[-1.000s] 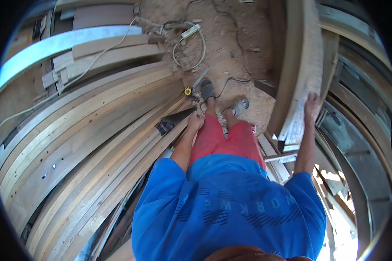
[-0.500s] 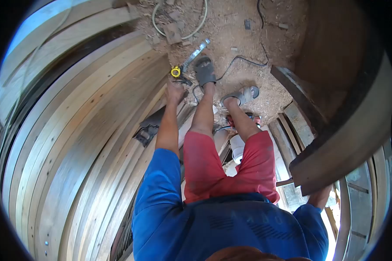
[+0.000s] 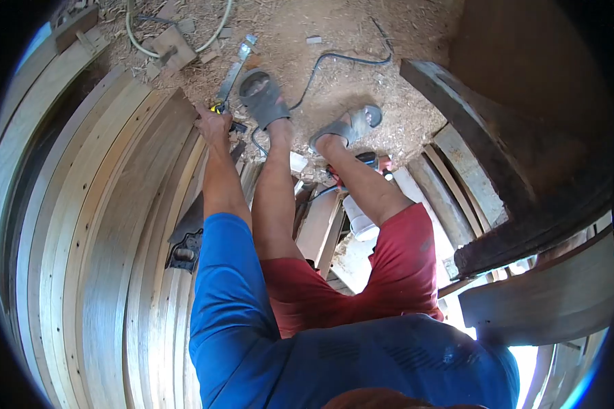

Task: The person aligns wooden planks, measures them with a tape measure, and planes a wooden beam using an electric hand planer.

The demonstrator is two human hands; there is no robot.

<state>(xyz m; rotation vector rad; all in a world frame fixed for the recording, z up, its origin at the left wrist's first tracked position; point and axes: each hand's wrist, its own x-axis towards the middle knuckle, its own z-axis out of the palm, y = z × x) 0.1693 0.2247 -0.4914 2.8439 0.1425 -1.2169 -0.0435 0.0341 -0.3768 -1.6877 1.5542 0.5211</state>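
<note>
Definitely a woodworking shop, folks: long boards point(image 3: 99, 238) stacked up, shavings point(image 3: 402, 24) all over the floor point(image 3: 348, 75), handsaw point(image 3: 189, 223) on the lumber.

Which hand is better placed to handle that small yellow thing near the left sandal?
Left, I'd say. The left hand is right at the small yellow thing, partly covering it, though its grip is hard to make out. The right hand is out of view.

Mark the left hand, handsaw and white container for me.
Left hand point(image 3: 215, 125): head view, back of the hand.
Handsaw point(image 3: 193, 241): head view, black handle.
White container point(image 3: 359, 218): head view, outer side wall.
</note>
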